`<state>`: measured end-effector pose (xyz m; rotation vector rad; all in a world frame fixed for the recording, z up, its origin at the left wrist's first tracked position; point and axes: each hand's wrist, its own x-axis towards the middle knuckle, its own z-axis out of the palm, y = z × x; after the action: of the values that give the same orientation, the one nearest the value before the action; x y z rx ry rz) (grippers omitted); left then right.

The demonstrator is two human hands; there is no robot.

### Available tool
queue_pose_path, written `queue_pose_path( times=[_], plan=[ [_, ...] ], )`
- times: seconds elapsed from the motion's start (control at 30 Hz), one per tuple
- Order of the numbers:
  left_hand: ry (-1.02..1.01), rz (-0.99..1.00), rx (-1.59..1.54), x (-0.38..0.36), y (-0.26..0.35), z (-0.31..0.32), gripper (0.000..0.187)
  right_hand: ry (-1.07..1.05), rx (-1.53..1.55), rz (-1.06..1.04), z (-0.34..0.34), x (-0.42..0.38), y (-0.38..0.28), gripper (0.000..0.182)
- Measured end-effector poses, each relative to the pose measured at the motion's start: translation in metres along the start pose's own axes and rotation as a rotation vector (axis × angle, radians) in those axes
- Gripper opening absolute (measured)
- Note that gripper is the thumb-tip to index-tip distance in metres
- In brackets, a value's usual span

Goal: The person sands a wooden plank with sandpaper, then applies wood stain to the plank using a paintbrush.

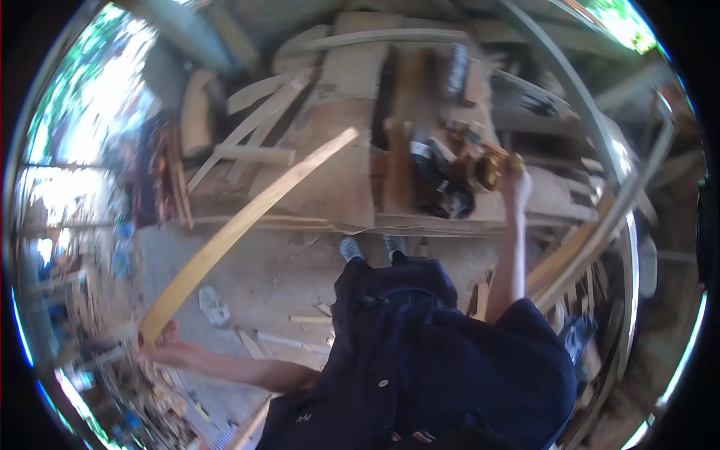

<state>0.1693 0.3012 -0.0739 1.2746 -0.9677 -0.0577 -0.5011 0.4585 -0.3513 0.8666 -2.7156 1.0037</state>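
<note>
My left hand (159, 342) is closed around the lower end of a long, pale wooden strip (240, 229). The strip slants up to the right, its far end over the workbench (300, 199). My right hand (515, 182) is held above the bench's right part, fingers curled in. Something small and yellowish shows at its fingertips, too blurred to name. Just left of that hand sits a shiny gold-coloured object (489, 171). A black tool-like object (442, 191) lies further left, near the bench's front edge.
Wooden boards and offcuts (259, 155) cover much of the bench. Long curved metal and wooden lengths (600, 232) lean along the right side. Scrap wood (157, 397) is piled at the lower left, and a pale crumpled item (214, 306) lies on the floor.
</note>
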Motion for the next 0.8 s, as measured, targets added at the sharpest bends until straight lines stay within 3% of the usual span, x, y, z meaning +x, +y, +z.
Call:
queue_pose_path(
  times=[0.1, 0.37, 0.53, 0.73, 0.8],
  plan=[
    [0.043, -0.039, 0.075, 0.000, 0.001, -0.014, 0.069, -0.044, -0.053, -0.142, -0.023, -0.003, -0.025, 0.021],
    [0.018, -0.127, -0.028, -0.008, -0.002, -0.016, 0.062, -0.163, 0.156, -0.118, -0.039, 0.006, -0.042, 0.019],
    [0.110, -0.223, -0.004, -0.011, -0.011, -0.024, 0.060, -0.120, -0.092, -0.170, -0.045, 0.009, -0.045, 0.025],
    [0.122, -0.259, 0.059, -0.014, -0.010, -0.022, 0.063, -0.067, 0.030, -0.159, -0.042, 0.010, -0.032, 0.027],
    [0.147, -0.262, 0.079, -0.016, -0.007, -0.017, 0.063, -0.061, -0.164, -0.106, -0.048, 0.005, -0.049, 0.031]
  ],
)
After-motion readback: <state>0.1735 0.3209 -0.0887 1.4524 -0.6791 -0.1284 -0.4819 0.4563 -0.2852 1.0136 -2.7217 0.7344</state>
